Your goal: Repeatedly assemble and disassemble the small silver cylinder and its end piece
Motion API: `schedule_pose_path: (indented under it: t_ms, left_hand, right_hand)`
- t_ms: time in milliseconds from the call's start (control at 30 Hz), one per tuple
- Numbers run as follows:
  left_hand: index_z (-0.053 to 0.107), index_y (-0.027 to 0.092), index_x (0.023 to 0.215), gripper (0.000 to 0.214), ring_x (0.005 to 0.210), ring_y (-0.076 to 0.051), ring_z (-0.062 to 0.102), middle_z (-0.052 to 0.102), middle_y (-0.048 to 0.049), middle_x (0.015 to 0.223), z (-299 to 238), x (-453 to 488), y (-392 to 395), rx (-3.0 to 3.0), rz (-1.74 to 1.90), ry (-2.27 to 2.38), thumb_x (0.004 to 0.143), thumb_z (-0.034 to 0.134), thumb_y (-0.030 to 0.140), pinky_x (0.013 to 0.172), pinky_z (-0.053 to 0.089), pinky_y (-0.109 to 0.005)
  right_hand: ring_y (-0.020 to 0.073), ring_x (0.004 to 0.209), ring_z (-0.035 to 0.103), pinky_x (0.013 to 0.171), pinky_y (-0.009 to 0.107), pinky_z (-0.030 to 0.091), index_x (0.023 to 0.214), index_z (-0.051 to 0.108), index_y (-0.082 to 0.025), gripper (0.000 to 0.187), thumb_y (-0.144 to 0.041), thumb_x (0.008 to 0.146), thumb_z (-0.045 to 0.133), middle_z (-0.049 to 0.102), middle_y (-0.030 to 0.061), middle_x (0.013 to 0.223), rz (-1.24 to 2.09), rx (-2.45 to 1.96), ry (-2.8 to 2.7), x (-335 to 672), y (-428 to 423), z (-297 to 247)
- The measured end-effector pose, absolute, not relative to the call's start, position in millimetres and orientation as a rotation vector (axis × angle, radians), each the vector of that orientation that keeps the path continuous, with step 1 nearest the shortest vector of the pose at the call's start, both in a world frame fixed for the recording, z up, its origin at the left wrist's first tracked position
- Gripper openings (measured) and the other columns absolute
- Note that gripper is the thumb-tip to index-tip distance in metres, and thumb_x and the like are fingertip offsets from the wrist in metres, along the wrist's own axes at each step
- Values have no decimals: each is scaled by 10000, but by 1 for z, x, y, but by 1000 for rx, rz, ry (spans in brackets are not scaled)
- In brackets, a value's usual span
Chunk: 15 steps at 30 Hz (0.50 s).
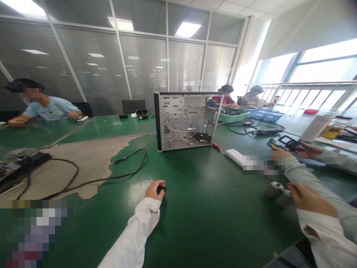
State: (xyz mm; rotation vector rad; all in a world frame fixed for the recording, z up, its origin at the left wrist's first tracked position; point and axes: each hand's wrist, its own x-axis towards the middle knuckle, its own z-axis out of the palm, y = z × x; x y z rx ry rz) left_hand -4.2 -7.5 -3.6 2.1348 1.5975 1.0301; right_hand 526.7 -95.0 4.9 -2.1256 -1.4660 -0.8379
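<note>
My left hand [155, 190], in a white sleeve, rests on the green table [212, 208] with its fingers curled into a loose fist; nothing shows in it. My right hand [308, 198] is closed at the right, knuckles toward me, its fingertips against the nearer of two small grey cylinders [275, 189]; whether it grips anything is hidden. An open computer case [185, 121] stands upright farther back in the middle, side panel off, wires and a fan showing inside.
An orange-handled screwdriver [218, 148] and a white box [235, 156] lie right of the case. A co-worker's hands [292, 149] hold a dark device at the right. Black cable [125, 167] loops over a worn patch. Other people sit at the back; green and blue trays stand there.
</note>
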Motion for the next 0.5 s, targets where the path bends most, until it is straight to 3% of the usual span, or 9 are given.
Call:
schedule_pose_path:
  t_ms: [267,500]
  left_hand:
    - [530,161,877,327,803,-157,552,622,-20,791,-4,-5,-8,2139,1057,1578,579,441,58,767,420,-302]
    - [529,158,881,333,798,-156,553,624,-18,782,-3,-5,-9,2136,1070,1577,576,444,55,764,419,-302]
  right_hand:
    - [184,753,521,539,275,377,936,494,-249,306,-402,712,354,556,86,938,-647,-2166,-1500,516,-108,12]
    - [215,753,534,635,309,393,843,499,-251,267,-422,681,375,575,85,860,-477,-2190,-1676,535,-99,3]
